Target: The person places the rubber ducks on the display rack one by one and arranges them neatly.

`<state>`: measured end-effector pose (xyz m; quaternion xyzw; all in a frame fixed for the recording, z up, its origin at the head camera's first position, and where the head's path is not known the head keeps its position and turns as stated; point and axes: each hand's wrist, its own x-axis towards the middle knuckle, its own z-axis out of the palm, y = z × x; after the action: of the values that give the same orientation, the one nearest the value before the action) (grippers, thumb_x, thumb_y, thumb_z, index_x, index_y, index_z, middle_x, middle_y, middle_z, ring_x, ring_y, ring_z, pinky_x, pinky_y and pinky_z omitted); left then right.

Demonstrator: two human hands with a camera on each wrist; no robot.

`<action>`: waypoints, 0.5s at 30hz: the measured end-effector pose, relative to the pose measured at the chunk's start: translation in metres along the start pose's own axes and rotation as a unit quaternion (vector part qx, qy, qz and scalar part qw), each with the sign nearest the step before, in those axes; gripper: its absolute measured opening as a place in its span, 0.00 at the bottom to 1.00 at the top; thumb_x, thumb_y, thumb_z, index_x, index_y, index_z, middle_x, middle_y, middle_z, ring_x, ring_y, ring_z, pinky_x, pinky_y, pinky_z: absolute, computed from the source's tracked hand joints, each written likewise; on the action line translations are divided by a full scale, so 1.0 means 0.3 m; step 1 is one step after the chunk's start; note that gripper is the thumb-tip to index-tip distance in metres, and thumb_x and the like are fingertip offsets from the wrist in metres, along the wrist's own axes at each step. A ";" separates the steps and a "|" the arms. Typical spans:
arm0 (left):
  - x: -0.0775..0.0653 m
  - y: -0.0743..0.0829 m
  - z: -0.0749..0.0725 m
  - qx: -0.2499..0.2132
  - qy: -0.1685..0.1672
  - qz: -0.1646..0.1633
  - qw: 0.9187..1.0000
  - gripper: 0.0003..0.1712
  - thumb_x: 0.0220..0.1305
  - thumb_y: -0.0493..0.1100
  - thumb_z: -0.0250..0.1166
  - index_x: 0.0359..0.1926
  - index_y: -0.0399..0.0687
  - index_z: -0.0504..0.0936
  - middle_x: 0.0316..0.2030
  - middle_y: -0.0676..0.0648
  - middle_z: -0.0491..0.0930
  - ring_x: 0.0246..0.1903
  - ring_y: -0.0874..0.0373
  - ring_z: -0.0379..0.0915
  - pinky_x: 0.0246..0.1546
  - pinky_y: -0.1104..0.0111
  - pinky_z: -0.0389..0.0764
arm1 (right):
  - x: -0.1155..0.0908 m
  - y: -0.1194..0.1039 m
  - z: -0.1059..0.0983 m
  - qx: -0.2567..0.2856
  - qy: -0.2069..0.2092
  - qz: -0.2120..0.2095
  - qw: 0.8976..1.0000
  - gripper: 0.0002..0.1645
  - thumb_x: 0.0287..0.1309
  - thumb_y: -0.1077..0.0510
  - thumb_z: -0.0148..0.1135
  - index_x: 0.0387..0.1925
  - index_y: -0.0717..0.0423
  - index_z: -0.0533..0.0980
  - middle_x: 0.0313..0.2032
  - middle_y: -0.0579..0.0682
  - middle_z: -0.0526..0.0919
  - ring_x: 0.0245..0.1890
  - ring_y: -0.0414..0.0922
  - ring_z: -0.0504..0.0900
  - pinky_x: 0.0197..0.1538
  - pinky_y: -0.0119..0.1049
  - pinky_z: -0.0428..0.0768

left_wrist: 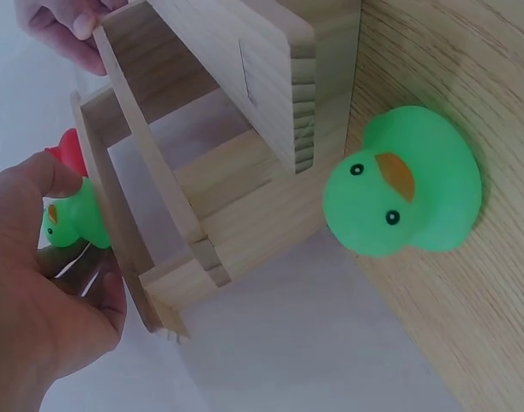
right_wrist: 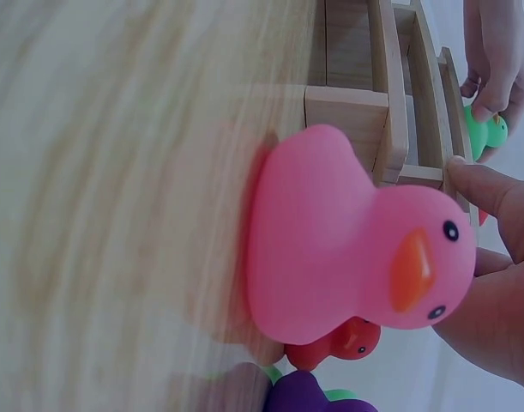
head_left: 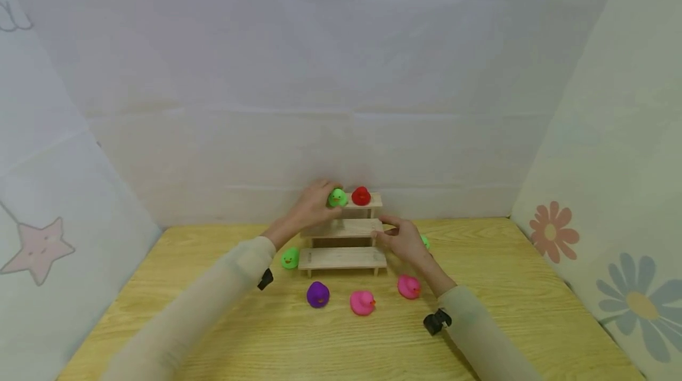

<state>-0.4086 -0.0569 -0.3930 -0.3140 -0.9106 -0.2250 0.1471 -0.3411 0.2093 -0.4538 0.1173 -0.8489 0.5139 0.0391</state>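
A three-step wooden stand (head_left: 343,258) stands against the back wall. At the left end of its top step, my left hand (head_left: 315,202) holds a green rubber duck (head_left: 337,197) between thumb and fingers. Beside that duck, a red rubber duck (head_left: 361,196) sits on the same step. My right hand (head_left: 405,242) grips the right end of the middle step, thumb at its front edge. In the left wrist view, another green duck (left_wrist: 416,184) rests on the table by the stand's lowest step.
In front of the stand lie a purple duck (head_left: 318,294) and two pink ducks, one (head_left: 363,303) near the middle and one (head_left: 409,287) by the right forearm. A green duck (head_left: 425,242) shows partly behind the right wrist. Another red duck (right_wrist: 334,342) appears in the right wrist view.
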 end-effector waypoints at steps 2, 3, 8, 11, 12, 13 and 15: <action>0.000 0.001 0.003 0.000 0.000 -0.004 1.000 0.30 0.61 0.45 0.70 0.62 0.41 0.77 0.54 0.44 0.76 0.51 0.51 0.71 0.55 0.53 0.73 | 0.002 0.001 0.004 0.003 -0.002 -0.002 1.000 0.38 0.62 0.50 0.72 0.69 0.60 0.72 0.66 0.56 0.75 0.49 0.48 0.84 0.41 0.39 0.85; 0.001 0.001 0.004 -0.001 0.002 -0.005 1.000 0.30 0.60 0.45 0.70 0.63 0.40 0.77 0.54 0.43 0.76 0.52 0.50 0.71 0.56 0.52 0.72 | 0.004 0.002 0.005 0.004 -0.002 -0.003 1.000 0.38 0.62 0.50 0.72 0.68 0.61 0.73 0.66 0.56 0.75 0.49 0.48 0.84 0.40 0.39 0.85; 0.009 -0.004 0.014 0.003 0.007 -0.008 1.000 0.31 0.63 0.46 0.68 0.65 0.41 0.75 0.57 0.43 0.76 0.55 0.49 0.70 0.58 0.49 0.71 | 0.008 -0.003 0.008 0.004 0.005 -0.003 1.000 0.37 0.61 0.50 0.73 0.68 0.60 0.73 0.65 0.55 0.76 0.49 0.49 0.84 0.41 0.39 0.85; 0.011 -0.007 0.019 0.001 0.010 -0.011 1.000 0.32 0.63 0.46 0.67 0.67 0.42 0.74 0.57 0.44 0.76 0.55 0.49 0.70 0.58 0.48 0.70 | 0.010 -0.004 0.011 0.005 0.005 -0.001 1.000 0.37 0.62 0.51 0.72 0.68 0.61 0.73 0.66 0.56 0.75 0.49 0.49 0.84 0.41 0.39 0.85; 0.012 -0.007 0.020 0.000 0.011 -0.012 1.000 0.32 0.63 0.46 0.67 0.67 0.41 0.74 0.57 0.44 0.77 0.55 0.49 0.71 0.58 0.48 0.70 | 0.011 -0.003 0.011 0.006 0.004 -0.001 1.000 0.37 0.62 0.51 0.72 0.69 0.61 0.72 0.66 0.57 0.75 0.50 0.49 0.84 0.41 0.39 0.85; 0.011 -0.007 0.021 -0.003 0.011 -0.015 1.000 0.32 0.63 0.46 0.68 0.67 0.41 0.74 0.58 0.44 0.77 0.55 0.49 0.70 0.58 0.48 0.70 | 0.012 -0.004 0.012 0.007 0.001 0.000 1.000 0.37 0.62 0.52 0.72 0.69 0.61 0.72 0.67 0.58 0.74 0.50 0.50 0.83 0.41 0.39 0.85; 0.010 -0.009 0.023 -0.006 0.014 -0.017 1.000 0.33 0.63 0.46 0.68 0.67 0.41 0.74 0.59 0.43 0.77 0.56 0.48 0.70 0.59 0.48 0.70 | 0.015 -0.002 0.014 0.010 -0.003 -0.001 1.000 0.38 0.63 0.52 0.72 0.69 0.62 0.71 0.67 0.59 0.73 0.50 0.50 0.83 0.41 0.39 0.85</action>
<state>-0.4136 -0.0539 -0.3984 -0.2959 -0.9124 -0.2372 0.1538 -0.3450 0.2047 -0.4546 0.1201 -0.8440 0.5215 0.0357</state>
